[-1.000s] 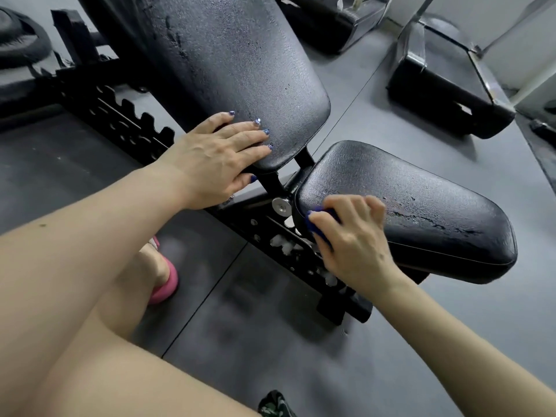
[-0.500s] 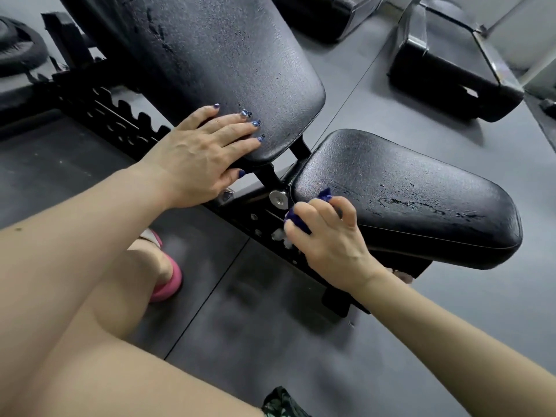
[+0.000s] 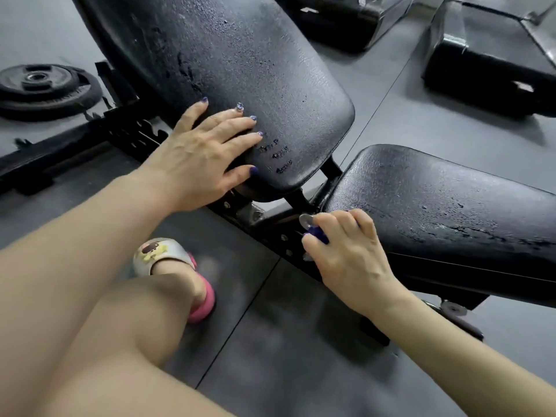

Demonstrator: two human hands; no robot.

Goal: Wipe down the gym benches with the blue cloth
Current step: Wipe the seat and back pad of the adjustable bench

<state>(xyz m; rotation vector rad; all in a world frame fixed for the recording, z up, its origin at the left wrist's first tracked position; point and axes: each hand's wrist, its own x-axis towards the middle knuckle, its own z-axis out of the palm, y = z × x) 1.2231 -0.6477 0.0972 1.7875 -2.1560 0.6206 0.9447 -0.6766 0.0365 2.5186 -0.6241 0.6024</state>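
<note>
The small crumpled blue cloth point(image 3: 316, 234) is clamped in the curled fingers of the right hand point(image 3: 349, 260), right of centre in the frame, at the near corner of the black textured vinyl seat pad point(image 3: 436, 206) of the bench. The left hand point(image 3: 201, 155) is laid flat, fingers spread apart, on the black inclined back pad point(image 3: 240, 70). Droplets are seen on both pads. Because so little cloth is exposed, knuckles can be scraped on the round silver metal bolt point(image 3: 305, 220), and wet patches can be missed.
</note>
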